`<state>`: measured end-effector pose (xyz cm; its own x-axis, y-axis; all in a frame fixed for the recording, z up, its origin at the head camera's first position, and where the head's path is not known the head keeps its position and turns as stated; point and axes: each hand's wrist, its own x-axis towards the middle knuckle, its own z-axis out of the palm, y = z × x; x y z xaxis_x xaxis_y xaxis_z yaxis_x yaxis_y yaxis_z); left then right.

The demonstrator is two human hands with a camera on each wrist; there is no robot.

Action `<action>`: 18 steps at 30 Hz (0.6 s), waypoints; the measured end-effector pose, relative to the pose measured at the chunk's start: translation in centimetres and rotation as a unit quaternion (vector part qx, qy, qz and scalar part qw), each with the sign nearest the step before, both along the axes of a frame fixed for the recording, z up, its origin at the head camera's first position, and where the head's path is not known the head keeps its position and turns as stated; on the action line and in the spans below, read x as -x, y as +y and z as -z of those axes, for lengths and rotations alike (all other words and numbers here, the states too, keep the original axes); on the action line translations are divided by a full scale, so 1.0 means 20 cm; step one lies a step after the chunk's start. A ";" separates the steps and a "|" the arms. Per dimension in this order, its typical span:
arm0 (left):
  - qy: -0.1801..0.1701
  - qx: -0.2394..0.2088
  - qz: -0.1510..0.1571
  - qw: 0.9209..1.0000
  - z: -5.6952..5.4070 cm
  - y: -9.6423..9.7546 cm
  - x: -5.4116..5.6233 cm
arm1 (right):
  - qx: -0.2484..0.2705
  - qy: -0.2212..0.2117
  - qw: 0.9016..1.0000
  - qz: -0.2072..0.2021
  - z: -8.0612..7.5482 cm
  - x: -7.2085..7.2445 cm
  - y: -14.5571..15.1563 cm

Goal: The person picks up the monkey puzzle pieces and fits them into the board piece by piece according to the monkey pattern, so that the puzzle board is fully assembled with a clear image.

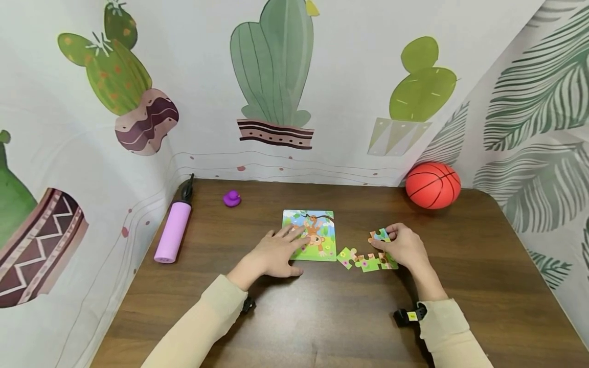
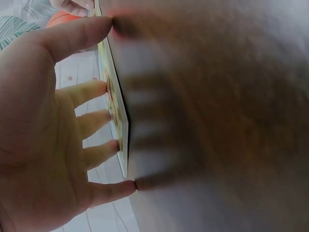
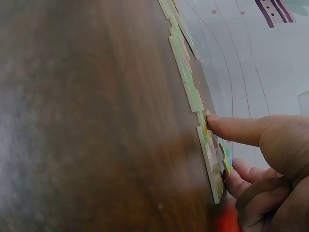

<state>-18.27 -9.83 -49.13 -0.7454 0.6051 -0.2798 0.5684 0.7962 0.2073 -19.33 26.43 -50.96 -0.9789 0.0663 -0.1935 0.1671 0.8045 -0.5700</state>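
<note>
A square picture board [image 1: 329, 250] with monkeys on it lies mid-table. My left hand [image 1: 276, 255] is spread over its left side, with middle fingertips on the board. In the left wrist view, the thumb [image 2: 82, 36] and little finger [image 2: 113, 192] touch the tabletop. Right of the board, my right hand [image 1: 407, 248] pinches a blue-and-orange puzzle piece [image 1: 381, 234] between thumb and fingers. Just below it lie several green-edged puzzle pieces [image 1: 369, 263] in a rough row. From the right wrist, the thumb [image 3: 241, 129] reaches over these flat pieces [image 3: 183, 65].
A purple rubber duck [image 1: 232, 198] sits at the back left, beside a pink hand pump [image 1: 173, 232] along the left edge. At the back right corner rests a red ball [image 1: 433, 185]. A cactus-print cloth [image 1: 354, 102] hangs behind the brown table [image 1: 322, 322].
</note>
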 end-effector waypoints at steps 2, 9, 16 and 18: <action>0.001 -0.003 0.002 1.000 0.00 0.00 0.00 | 0.002 0.006 1.000 -0.003 0.00 0.00 0.00; 0.000 -0.006 -0.001 1.000 0.00 0.01 0.00 | 0.007 0.022 1.000 -0.019 0.00 0.00 0.01; -0.005 -0.009 -0.004 1.000 -0.01 0.02 0.00 | 0.012 0.025 0.999 -0.022 0.00 0.00 0.01; -0.006 -0.010 -0.003 1.000 0.00 0.02 0.01 | 0.012 0.025 0.999 -0.022 0.00 0.00 0.01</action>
<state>-18.39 -9.46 -49.04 -0.7457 0.6066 -0.2758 0.5616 0.7949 0.2298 -19.37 26.73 -50.87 -0.9893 0.0197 -0.1447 0.1030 0.7969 -0.5953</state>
